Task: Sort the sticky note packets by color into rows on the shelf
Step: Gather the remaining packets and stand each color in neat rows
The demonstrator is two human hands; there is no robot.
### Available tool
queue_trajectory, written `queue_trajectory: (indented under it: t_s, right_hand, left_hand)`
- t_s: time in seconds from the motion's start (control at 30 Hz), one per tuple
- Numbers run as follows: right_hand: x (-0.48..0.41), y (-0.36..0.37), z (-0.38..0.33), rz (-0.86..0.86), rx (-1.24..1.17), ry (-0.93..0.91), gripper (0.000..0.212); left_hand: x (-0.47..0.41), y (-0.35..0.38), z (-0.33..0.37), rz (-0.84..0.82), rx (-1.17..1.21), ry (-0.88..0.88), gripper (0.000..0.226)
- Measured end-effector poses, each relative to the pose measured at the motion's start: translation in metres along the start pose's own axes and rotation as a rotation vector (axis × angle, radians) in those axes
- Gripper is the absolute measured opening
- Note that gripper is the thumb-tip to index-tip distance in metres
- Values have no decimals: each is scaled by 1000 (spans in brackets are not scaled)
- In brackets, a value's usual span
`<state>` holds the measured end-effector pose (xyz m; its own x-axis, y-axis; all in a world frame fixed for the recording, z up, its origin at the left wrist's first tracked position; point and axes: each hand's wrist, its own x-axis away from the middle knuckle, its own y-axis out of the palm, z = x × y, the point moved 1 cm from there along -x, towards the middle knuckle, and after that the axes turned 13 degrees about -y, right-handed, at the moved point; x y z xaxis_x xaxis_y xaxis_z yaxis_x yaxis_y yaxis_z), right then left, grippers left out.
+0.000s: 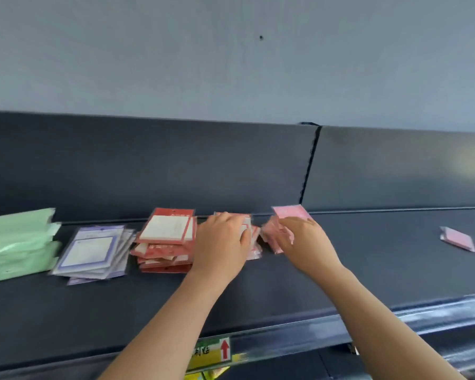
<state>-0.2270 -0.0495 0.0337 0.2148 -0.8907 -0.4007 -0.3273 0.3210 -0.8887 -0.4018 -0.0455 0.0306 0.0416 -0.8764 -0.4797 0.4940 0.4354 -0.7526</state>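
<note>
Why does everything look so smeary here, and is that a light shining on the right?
Head view: motion blur smears the green packets, the left hand, the right hand and the pink packet it holds. Head view, right side: a pale glare patch sits on the back panel. Head view, bottom: the shelf edge looks streaked and slightly bowed.

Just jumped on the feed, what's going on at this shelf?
A person is sorting sticky note packets on the dark shelf. The left hand grips loose red packets beside the red pile; the right hand pinches pink packets. A green pile and a purple pile sit further left, and one stray pink packet lies far right.
</note>
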Motion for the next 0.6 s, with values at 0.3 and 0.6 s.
queue_trajectory:
  t_s: [0.3, 0.6]
  right_hand:
    - [35, -25, 100, -33, 9, 122, 34]
    - [45, -36, 147, -12, -24, 209, 41]
  left_hand:
    - [-11, 65, 86, -139, -17, 26, 34]
    - [-30, 95, 114, -147, -197, 93, 28]
